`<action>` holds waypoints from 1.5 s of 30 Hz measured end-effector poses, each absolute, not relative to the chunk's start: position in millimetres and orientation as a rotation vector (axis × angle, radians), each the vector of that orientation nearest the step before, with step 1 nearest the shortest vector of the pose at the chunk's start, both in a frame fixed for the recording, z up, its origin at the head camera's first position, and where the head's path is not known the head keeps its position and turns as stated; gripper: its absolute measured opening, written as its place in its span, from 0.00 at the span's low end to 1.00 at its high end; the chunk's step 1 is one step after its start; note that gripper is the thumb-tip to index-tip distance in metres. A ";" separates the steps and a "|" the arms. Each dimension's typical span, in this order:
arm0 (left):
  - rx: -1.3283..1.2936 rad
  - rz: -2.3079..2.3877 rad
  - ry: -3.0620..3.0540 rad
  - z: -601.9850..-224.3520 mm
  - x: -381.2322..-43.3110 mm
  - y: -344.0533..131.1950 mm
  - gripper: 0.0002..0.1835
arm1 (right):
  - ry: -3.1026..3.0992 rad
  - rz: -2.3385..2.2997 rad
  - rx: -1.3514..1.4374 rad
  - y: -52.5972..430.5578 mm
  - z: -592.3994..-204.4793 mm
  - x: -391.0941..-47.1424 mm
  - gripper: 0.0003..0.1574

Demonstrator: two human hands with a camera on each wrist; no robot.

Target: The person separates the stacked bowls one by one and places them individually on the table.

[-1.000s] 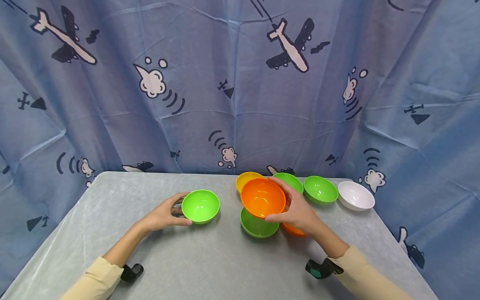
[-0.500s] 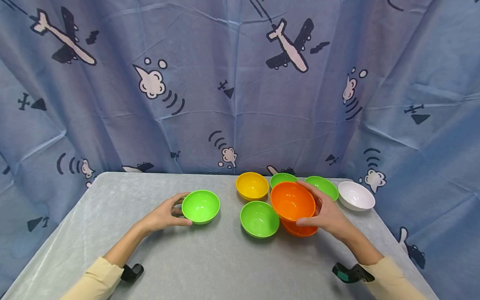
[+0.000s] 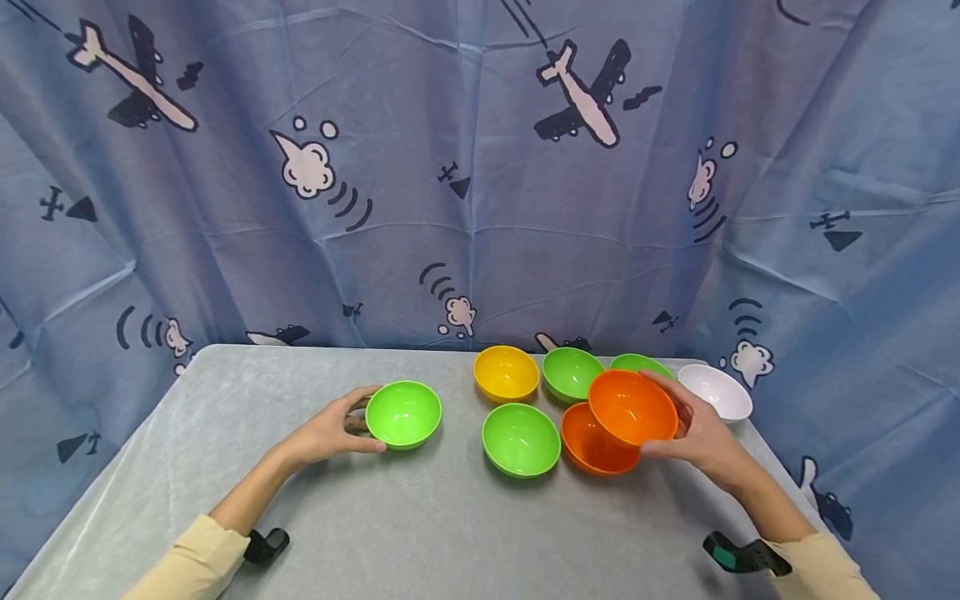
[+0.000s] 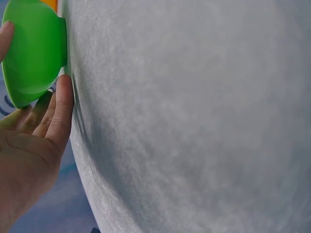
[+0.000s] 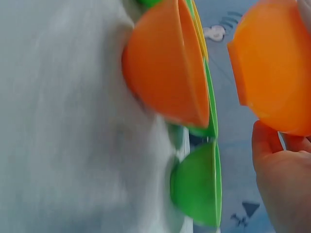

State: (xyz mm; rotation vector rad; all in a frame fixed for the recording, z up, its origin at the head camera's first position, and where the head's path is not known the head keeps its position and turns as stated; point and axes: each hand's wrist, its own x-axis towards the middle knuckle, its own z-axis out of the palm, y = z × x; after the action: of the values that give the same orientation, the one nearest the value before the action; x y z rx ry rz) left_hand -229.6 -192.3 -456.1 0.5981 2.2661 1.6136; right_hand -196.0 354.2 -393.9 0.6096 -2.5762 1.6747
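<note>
My right hand [image 3: 701, 437] grips an orange bowl [image 3: 628, 407] by its right side, thumb in front and fingers behind. In the right wrist view this bowl [image 5: 277, 68] is up off the table, apart from a second orange bowl [image 5: 163, 68]. From the head view, the held bowl partly covers that second bowl [image 3: 592, 446], which stands on the table. Over on the left, my left hand [image 3: 330, 429] holds a green bowl [image 3: 403, 415] from its left side. The left wrist view has the green bowl's base [image 4: 62, 43] at the tabletop, fingers against its wall.
Another green bowl [image 3: 521, 442] stands left of the orange one. Behind are a yellow bowl [image 3: 506, 373], a green bowl [image 3: 570, 373], a partly hidden green bowl [image 3: 637, 362] and a white bowl [image 3: 720, 392]. A patterned blue curtain [image 3: 390, 275] hangs behind the grey-covered table [image 3: 420, 533].
My right hand has carried the orange bowl rightward, from above the front green bowl, across the standing orange bowl, to its right. My left hand and its green bowl have stayed put.
</note>
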 end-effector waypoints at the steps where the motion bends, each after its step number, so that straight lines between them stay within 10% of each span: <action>1: 0.599 1.611 2.266 -456.1 -229.7 -192.0 0.52 | -2.570 1.670 0.603 358.4 -394.6 -194.9 0.55; 45: 0.557 1.590 2.289 -454.9 -229.8 -191.4 0.52 | -2.907 1.315 0.231 434.3 -439.4 -176.9 0.54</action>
State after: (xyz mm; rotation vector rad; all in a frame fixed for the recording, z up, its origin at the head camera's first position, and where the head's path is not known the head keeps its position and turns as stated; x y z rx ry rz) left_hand -229.8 -191.4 -454.9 0.5570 2.2886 1.5903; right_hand -176.9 434.3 -439.4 0.2309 -2.9072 1.3152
